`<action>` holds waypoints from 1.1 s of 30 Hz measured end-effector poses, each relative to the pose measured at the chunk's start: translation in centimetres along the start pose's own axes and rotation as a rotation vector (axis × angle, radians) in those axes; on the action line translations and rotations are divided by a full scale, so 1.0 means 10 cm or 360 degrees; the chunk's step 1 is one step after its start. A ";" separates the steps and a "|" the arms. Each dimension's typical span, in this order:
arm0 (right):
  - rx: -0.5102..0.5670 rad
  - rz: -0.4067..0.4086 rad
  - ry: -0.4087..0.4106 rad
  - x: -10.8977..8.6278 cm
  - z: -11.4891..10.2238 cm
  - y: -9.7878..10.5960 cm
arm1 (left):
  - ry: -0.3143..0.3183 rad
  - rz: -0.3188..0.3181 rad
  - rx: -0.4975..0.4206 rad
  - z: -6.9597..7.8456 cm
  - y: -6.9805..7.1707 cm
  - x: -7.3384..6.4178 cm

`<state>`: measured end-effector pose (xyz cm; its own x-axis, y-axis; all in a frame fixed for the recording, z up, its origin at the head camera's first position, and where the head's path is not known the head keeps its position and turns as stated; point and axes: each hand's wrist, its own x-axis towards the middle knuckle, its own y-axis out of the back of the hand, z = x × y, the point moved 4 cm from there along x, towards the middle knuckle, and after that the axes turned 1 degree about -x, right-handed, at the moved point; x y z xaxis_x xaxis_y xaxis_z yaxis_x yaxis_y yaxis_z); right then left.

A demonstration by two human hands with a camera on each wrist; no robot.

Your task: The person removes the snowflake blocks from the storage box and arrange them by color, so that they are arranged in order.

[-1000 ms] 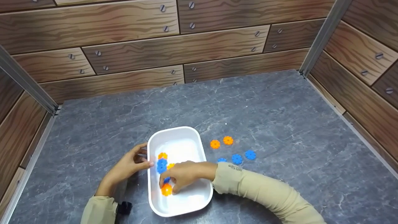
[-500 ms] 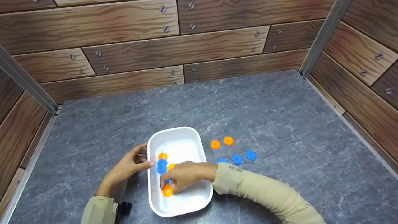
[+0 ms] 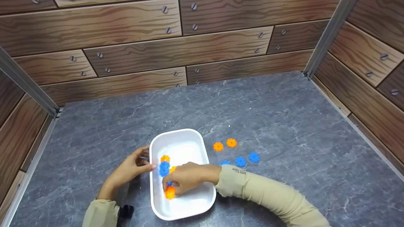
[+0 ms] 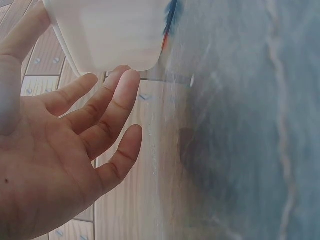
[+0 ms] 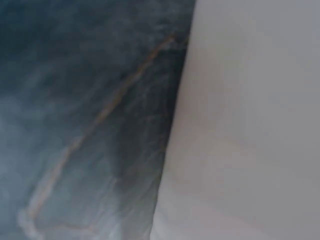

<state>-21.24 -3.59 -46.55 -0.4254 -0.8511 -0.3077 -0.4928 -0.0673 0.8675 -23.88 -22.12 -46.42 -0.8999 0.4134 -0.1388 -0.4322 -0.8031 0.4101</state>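
In the head view my left hand (image 3: pixel 134 164) holds the left side of a white tray (image 3: pixel 180 212), its thumb on the rim. The left wrist view shows the loosely bent fingers against the tray's outer wall. Inside the tray, my right hand (image 3: pixel 186 179) pinches an orange notched interlocking disc (image 3: pixel 170 193) between thumb and fingers. A blue disc (image 3: pixel 169 183) shows in the gap just behind it; whether the two are joined is unclear. Farther back in the tray lie blue discs (image 3: pixel 164 169) and an orange disc (image 3: pixel 165 158). A yellow-orange disc (image 3: pixel 173 169) is partly covered by the right hand.
On the grey marbled table (image 3: pixel 277 119), right of the tray, lie two orange discs (image 3: pixel 218 146) and several blue discs (image 3: pixel 240 161), one partly behind the right sleeve (image 3: pixel 252 186). Wood-patterned walls (image 3: pixel 135 47) enclose the table. The right wrist view shows only table and a blurred pale surface (image 5: pixel 250 125).
The orange disc at the right fingertips has shifted and turned slightly. The blue disc beside it shows less than a second ago. The left hand and tray stay put.
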 end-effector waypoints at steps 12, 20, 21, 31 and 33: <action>0.0026 0.0088 0.0020 -0.15 0.04 0.21 | 0.0024 0.0024 0.0010 0.01 0.00 0.00; 0.0023 0.0128 -0.0039 -0.32 0.10 0.37 | 0.0017 0.0030 -0.0010 0.00 0.00 0.00; 0.0028 0.0137 -0.0045 -0.35 0.11 0.39 | 0.0016 0.0030 -0.0012 0.00 0.00 0.00; 0.0158 0.0228 -0.0105 -0.58 0.26 0.56 | 0.0019 0.0016 -0.0001 0.00 0.01 0.00; 0.0177 0.0243 -0.0110 -0.63 0.29 0.58 | 0.0020 0.0015 -0.0006 0.00 0.01 0.00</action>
<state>-23.64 2.88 -40.69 -0.5510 -0.8088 -0.2053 -0.4977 0.1211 0.8589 -23.89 -22.20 -46.34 -0.9047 0.4004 -0.1460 -0.4237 -0.8088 0.4078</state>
